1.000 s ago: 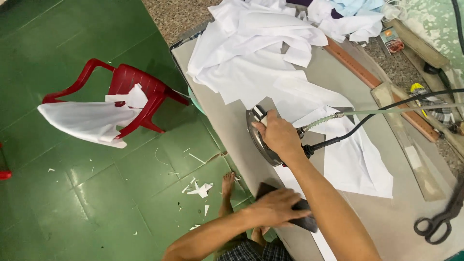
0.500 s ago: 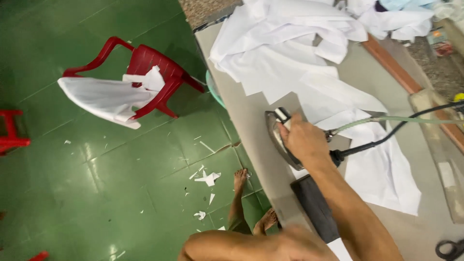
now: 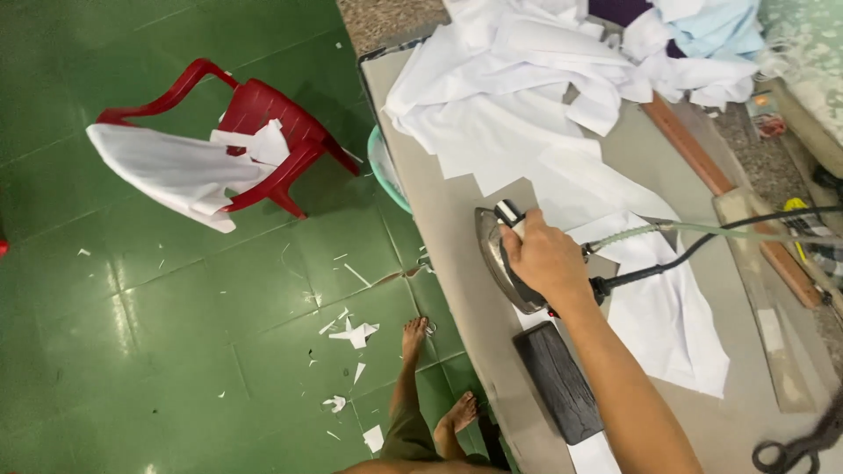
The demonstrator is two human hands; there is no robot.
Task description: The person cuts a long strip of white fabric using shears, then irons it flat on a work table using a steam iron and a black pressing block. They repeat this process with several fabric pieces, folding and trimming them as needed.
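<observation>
iron [image 3: 500,259] on table [image 3: 439,237] | block [image 3: 558,382] before iron | chair [image 3: 263,123] left

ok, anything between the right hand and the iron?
Nothing visible. The right hand already wraps the handle of the iron, which sits on the table by the white fabric. The dark block lies just behind it, apart.

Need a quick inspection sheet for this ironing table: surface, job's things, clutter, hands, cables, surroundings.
Surface: grey padded table, mostly covered.
Job's things: metal steam iron standing on white cloth strip; black rectangular block beside it.
Clutter: heap of white fabric; black scissors at the corner.
Hands: right hand grips the iron; left hand not in view.
Cables: black cord and pale hose run right.
Surroundings: red plastic chair draped with cloth; green tiled floor with scraps.
</observation>
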